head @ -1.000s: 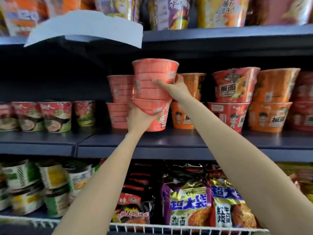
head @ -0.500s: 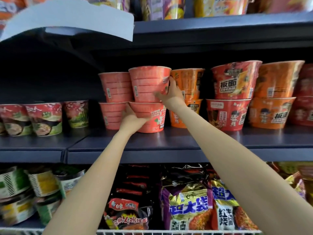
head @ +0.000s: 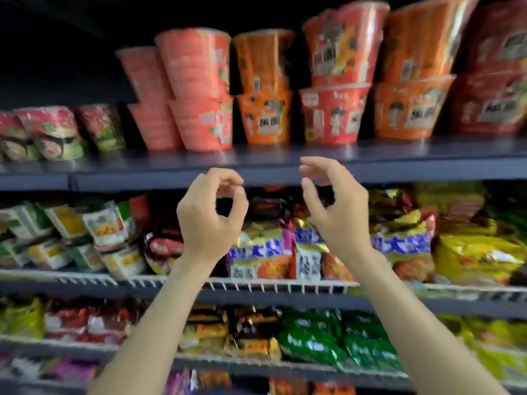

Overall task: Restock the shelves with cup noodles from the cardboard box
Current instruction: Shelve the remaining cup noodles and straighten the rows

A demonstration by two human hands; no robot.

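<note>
Since half a second ago you have let go of the two stacked pink paper noodle cups (head: 199, 89) and drawn both hands back below the dark blue metal shelf (head: 399, 161). Your left hand (head: 209, 220) and right hand (head: 336, 209) hang in front of the shelf edge, fingers loosely curled, holding nothing. The pink stack stands upright on that shelf, long axis vertical, wide rims up, touching a second pink stack (head: 148, 101) behind on its left and just beside the orange stacked cups (head: 265, 89) on its right. The white wire rack (head: 271, 285) below holds foil noodle packets (head: 259, 252), blurred.
</note>
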